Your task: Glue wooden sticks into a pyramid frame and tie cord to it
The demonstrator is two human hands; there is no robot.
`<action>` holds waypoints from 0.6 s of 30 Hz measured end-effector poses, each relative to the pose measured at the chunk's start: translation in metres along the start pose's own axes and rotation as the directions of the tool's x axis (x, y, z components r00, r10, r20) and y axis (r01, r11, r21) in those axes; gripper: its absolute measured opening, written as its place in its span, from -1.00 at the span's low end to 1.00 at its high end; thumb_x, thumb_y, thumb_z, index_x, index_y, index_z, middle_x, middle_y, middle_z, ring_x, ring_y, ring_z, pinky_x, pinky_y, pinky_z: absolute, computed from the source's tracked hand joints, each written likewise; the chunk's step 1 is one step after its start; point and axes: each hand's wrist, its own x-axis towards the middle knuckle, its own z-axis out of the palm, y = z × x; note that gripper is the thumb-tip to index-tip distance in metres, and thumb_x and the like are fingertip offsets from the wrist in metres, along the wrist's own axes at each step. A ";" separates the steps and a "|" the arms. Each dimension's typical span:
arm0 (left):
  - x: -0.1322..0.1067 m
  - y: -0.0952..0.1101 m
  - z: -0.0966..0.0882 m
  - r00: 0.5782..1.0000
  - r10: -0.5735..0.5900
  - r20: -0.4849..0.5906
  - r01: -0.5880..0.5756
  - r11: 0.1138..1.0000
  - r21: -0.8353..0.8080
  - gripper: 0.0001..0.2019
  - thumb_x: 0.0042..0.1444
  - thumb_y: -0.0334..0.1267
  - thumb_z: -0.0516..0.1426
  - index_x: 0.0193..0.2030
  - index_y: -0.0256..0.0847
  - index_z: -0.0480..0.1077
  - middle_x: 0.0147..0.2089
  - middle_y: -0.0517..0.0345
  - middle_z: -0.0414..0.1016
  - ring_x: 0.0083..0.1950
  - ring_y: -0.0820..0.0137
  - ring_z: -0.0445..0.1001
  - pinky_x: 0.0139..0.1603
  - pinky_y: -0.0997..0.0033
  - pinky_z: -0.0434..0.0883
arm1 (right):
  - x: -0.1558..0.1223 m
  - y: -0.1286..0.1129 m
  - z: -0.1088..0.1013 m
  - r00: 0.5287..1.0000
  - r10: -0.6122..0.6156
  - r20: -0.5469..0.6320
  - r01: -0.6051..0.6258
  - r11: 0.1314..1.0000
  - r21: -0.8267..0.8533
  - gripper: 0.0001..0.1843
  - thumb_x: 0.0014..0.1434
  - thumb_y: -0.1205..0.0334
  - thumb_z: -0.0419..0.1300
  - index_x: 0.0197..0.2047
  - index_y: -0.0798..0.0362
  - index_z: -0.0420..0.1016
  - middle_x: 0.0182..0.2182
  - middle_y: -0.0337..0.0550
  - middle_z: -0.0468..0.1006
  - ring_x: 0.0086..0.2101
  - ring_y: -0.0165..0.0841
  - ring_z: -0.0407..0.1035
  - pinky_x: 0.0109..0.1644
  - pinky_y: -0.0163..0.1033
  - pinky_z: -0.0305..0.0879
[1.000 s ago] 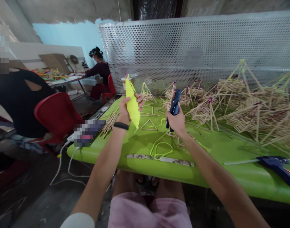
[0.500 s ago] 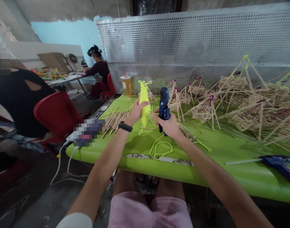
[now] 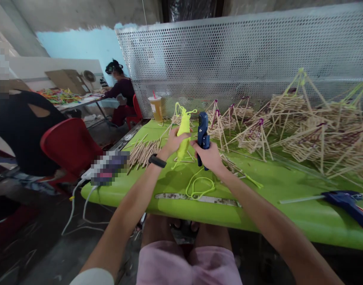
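Observation:
My left hand (image 3: pixel 173 141) is wrapped round a bright yellow bundle of cord (image 3: pixel 184 133), held nearly upright above the table with loose loops sticking out of its top. My right hand (image 3: pixel 210 155) is closed on a dark blue hand cutter (image 3: pixel 203 128) that points up, just right of the bundle. The cutter and the bundle are apart. Below both hands, a loose loop of yellow cord (image 3: pixel 210 189) lies near the table's front edge.
Thin wooden sticks (image 3: pixel 143 154) are piled on the green table (image 3: pixel 270 186). Several stick frames (image 3: pixel 306 146) crowd the right side. A glue gun (image 3: pixel 344 200) lies at front right, and a drink cup (image 3: pixel 156 109) stands at the back. Two other people sit at left.
The top of the yellow bundle has tipped to the right, and its loops have spread. The right hand still holds the cutter beside it. The whole view has shifted slightly.

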 end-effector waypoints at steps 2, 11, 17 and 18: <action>0.000 0.000 0.001 1.000 -0.007 0.002 0.007 1.000 -0.007 -0.79 -0.12 -0.17 0.37 -0.32 -0.18 0.62 -0.30 0.15 0.60 -0.26 0.32 0.47 -0.20 0.37 0.38 | 0.000 0.002 0.001 1.000 -0.004 0.002 0.004 0.999 -0.031 -0.55 -0.01 -0.20 0.42 -0.33 0.05 0.61 -0.68 -0.31 0.44 -0.64 -0.37 0.30 -0.57 -0.27 0.24; 0.001 -0.006 -0.001 0.991 -0.099 0.092 0.115 0.977 -0.182 -0.72 -0.14 -0.11 0.36 -0.29 -0.19 0.56 -0.34 0.13 0.55 -0.33 0.33 0.50 -0.36 0.38 0.41 | 0.005 0.008 -0.002 0.998 -0.045 -0.043 0.042 0.997 -0.062 -0.68 0.07 -0.07 0.34 -0.43 0.02 0.54 -0.68 -0.28 0.45 -0.62 -0.35 0.34 -0.51 -0.25 0.27; 0.004 -0.013 -0.006 0.963 -0.215 0.163 0.263 0.880 -0.394 -0.56 -0.11 0.01 0.25 -0.12 -0.20 0.53 -0.41 0.07 0.52 -0.27 0.17 0.62 -0.34 0.27 0.55 | 0.008 0.007 -0.006 0.992 -0.084 -0.094 0.080 0.996 -0.039 -0.73 0.08 -0.04 0.32 -0.34 0.00 0.54 -0.64 -0.30 0.49 -0.58 -0.33 0.38 -0.46 -0.25 0.34; 0.003 -0.012 -0.006 0.961 -0.225 0.160 0.272 0.868 -0.415 -0.55 -0.10 0.02 0.24 -0.10 -0.20 0.52 -0.40 0.06 0.52 -0.27 0.16 0.62 -0.33 0.26 0.56 | 0.008 0.007 -0.007 0.991 -0.086 -0.101 0.083 0.996 -0.033 -0.72 0.08 -0.04 0.32 -0.34 0.00 0.53 -0.64 -0.29 0.50 -0.58 -0.33 0.39 -0.46 -0.25 0.34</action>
